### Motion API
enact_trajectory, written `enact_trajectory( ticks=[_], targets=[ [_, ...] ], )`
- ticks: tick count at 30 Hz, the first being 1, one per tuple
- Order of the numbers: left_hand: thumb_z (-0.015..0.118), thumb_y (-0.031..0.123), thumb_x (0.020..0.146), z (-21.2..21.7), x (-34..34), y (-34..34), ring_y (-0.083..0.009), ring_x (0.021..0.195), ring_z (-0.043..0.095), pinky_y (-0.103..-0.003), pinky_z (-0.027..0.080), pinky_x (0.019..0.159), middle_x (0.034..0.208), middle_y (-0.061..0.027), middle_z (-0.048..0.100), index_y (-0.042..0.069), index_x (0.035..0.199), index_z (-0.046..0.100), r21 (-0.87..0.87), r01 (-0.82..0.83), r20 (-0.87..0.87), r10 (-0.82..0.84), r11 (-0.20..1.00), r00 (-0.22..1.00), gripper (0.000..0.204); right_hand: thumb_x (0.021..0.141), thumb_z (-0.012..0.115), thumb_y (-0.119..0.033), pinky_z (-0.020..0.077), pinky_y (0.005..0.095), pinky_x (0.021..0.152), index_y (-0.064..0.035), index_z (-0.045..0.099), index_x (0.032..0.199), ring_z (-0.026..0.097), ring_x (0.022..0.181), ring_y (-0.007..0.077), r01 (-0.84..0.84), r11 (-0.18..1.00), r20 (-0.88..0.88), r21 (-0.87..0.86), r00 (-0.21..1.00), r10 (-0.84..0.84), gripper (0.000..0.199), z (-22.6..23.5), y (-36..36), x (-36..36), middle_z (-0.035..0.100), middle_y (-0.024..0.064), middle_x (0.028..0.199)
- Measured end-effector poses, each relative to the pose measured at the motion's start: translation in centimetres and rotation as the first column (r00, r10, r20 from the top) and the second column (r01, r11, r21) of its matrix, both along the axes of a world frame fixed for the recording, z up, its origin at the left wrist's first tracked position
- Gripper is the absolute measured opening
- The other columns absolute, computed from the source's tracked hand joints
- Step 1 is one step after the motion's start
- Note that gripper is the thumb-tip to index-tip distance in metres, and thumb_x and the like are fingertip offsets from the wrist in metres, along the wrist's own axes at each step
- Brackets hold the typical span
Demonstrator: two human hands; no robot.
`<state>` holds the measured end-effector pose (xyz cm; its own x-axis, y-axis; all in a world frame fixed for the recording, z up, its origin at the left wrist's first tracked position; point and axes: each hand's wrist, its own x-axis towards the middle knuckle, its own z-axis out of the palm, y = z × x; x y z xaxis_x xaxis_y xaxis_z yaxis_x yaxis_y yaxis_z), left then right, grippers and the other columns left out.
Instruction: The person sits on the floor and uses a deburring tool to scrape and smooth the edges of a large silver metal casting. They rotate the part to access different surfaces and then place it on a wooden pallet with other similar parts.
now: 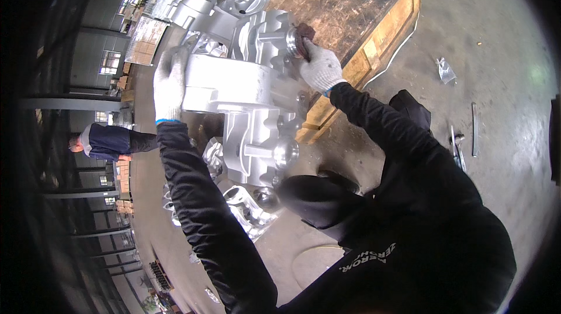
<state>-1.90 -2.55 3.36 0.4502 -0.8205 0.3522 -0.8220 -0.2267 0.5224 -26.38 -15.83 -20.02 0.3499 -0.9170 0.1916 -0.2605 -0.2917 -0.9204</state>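
Large silver metal castings (227, 83) with rounded lobes and round bosses are stacked at the edge of a wooden bench. My left hand (169, 86), in a white knit glove, grips the left side of the bright upper casting; part of its fingers is hidden. In a matching glove, my right hand (322, 68) pinches a dark reddish-brown pad (304, 38). That pad presses against the round end of a casting's boss (292, 41). Below, another casting (251, 147) shows a similar shiny boss, apart from both hands.
The worn wooden bench (356, 4) extends to the upper right. More castings (248, 212) sit lower down, near my legs. Clear plastic (446, 71) and a metal strip (474, 130) lie on the concrete floor. Another person (108, 141) stands off to the left.
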Motion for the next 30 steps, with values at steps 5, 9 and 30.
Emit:
enact_trajectory(
  ticks=[5,9,30],
  targets=[
    [0.061,0.031,0.105,0.1,-2.2,1.3,-0.0186,0.106,0.063,-0.032,0.048,0.096,0.117,-0.0113,0.072,0.002,0.125,0.069,-0.095,-0.023,-0.027,0.020,0.995,0.999,0.036,0.094,0.059,-0.013,0.0557,0.0380,0.086,-0.0030,0.066,0.131,0.074,0.100,0.0355,-0.186,0.982,0.217,-0.011,0.959,0.184,0.039,-1.3,-0.2,-3.2,0.073,0.0254,0.107],
    [0.062,0.029,0.104,0.6,-3.0,0.4,-0.0171,0.103,0.062,-0.031,0.048,0.095,0.113,-0.0110,0.071,0.000,0.123,0.068,-0.061,0.032,0.000,-0.032,0.998,0.999,0.034,0.088,0.062,-0.022,0.0569,0.0466,0.088,-0.0027,0.068,0.128,0.071,0.100,0.0447,-0.054,0.998,0.127,0.028,0.991,0.050,0.045,0.5,-1.1,-1.8,0.072,0.0289,0.105],
    [0.057,0.055,0.096,-0.5,-4.3,1.4,-0.0395,0.125,0.060,-0.047,0.049,0.105,0.129,-0.0196,0.066,0.010,0.128,0.065,-0.159,-0.349,0.473,0.381,0.924,0.794,0.056,0.079,0.061,-0.004,0.0513,0.0271,0.084,0.0004,0.062,0.139,0.065,0.096,0.0156,0.227,0.895,0.083,0.385,0.957,-0.278,0.060,-13.0,-3.7,-30.3,0.070,0.0055,0.111]
  ],
)
